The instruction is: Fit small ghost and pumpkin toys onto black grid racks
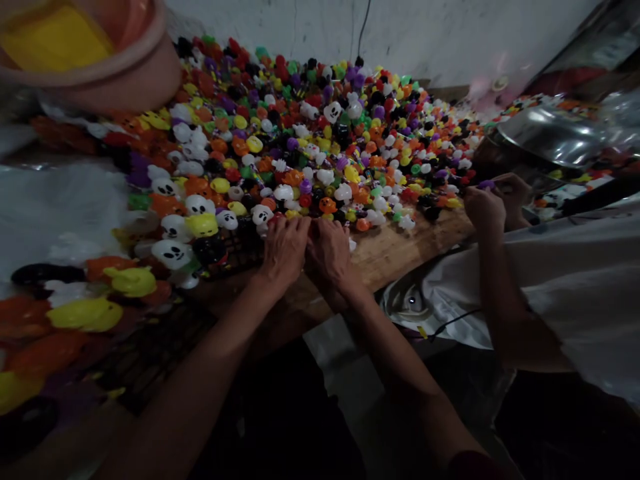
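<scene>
My left hand [285,248] is at the front edge of the wooden table [400,250], its fingers curled down and pressed together. Close beside it, my right hand [331,250] is closed in the same way. Whatever the fingers hold is hidden beneath them; a bit of red shows by the left fingertips. Just beyond the hands lies a large pile of small plastic figures [327,205] in white, orange, yellow, purple, black, red and green. A white skull-faced figure [261,215] sits next to my left hand.
Larger figures [173,253] rest on a dark crate [230,252] at the left. A pink tub [120,87] stands at the back left. At the right, a co-worker's hands [487,203] hold something purple near a shiny metal bowl [555,137]. A wall closes off the back.
</scene>
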Available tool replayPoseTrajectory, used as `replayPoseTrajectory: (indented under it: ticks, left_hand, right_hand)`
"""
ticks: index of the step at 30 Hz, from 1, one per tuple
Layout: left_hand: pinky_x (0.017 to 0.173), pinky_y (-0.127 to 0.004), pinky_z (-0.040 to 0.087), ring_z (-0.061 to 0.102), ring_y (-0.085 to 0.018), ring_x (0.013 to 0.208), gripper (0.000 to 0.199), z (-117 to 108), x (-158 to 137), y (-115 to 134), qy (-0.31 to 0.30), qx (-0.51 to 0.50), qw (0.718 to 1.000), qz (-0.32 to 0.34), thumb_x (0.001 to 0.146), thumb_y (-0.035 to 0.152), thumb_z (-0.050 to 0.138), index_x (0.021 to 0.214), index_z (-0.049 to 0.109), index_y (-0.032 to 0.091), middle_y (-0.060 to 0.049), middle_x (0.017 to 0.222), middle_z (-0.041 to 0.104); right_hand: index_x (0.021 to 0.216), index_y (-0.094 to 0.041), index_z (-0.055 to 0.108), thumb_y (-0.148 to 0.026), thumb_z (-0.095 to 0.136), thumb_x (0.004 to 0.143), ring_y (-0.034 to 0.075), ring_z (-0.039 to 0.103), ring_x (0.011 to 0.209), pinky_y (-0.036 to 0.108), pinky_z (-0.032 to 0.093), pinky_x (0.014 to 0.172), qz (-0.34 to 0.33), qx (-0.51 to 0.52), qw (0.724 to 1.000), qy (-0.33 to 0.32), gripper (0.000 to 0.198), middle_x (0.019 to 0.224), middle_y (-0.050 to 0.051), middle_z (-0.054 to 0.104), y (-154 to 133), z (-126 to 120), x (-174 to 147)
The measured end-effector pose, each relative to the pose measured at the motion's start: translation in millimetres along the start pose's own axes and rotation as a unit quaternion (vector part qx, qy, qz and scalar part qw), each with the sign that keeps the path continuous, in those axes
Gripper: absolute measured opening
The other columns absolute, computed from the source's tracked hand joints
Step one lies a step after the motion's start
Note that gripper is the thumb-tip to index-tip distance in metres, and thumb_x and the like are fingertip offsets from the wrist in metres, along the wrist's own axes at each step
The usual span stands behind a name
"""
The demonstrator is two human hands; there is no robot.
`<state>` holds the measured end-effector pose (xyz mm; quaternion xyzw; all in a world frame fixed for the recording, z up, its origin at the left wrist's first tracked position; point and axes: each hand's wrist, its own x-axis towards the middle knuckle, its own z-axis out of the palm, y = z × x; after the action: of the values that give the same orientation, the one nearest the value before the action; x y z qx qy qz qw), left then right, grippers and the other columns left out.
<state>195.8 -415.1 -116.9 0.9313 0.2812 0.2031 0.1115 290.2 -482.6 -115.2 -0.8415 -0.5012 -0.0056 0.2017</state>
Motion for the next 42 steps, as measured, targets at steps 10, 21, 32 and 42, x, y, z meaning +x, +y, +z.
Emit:
replayPoseTrajectory:
  ticks: [10,21,32,42]
  left_hand:
    - [0.104,-0.044,0.051,0.067,-0.03,0.11,0.032,-2,2,-8,0.125,-0.296,0.943,-0.084,0.095,0.04,0.058,0.115,0.067,0.018,-0.013,0.11,0.071]
    - [0.069,-0.027,0.058,0.073,-0.018,0.076,0.039,-22,-14,-1,-0.014,-0.781,0.497,-0.379,0.105,0.044,0.047,0.098,0.068,0.012,-0.012,0.09,0.076]
    - [0.071,-0.025,0.055,0.069,-0.013,0.071,0.021,-12,-33,-7,0.029,-0.81,0.457,-0.367,0.1,0.023,0.052,0.114,0.068,0.018,-0.005,0.088,0.074]
    - [0.088,-0.028,0.058,0.072,-0.015,0.088,0.013,-22,-41,-1,0.053,-0.814,0.445,-0.37,0.098,0.018,0.056,0.1,0.069,0.018,-0.004,0.096,0.076]
  right_hand:
    - [0.097,-0.024,0.08,-0.014,0.053,0.093,0.031,0.056,0.107,0.046,0.039,0.093,0.001,-0.102,0.991,0.091,0.029,0.108,0.012,0.069,73,-40,13]
    - [0.088,-0.021,0.08,-0.012,0.058,0.089,0.03,0.051,0.105,0.046,0.033,0.094,-0.159,-0.146,0.975,-0.059,0.024,0.107,0.014,0.065,93,-32,48]
    - [0.103,-0.019,0.063,-0.03,0.05,0.097,0.026,0.062,0.094,0.045,0.046,0.093,-0.146,0.003,0.97,0.195,0.018,0.097,0.011,0.067,89,-38,32]
    - [0.088,-0.024,0.057,-0.035,0.065,0.088,0.01,0.055,0.053,0.023,0.047,0.052,0.002,0.524,0.833,0.179,0.014,0.069,-0.006,0.058,21,-8,-44]
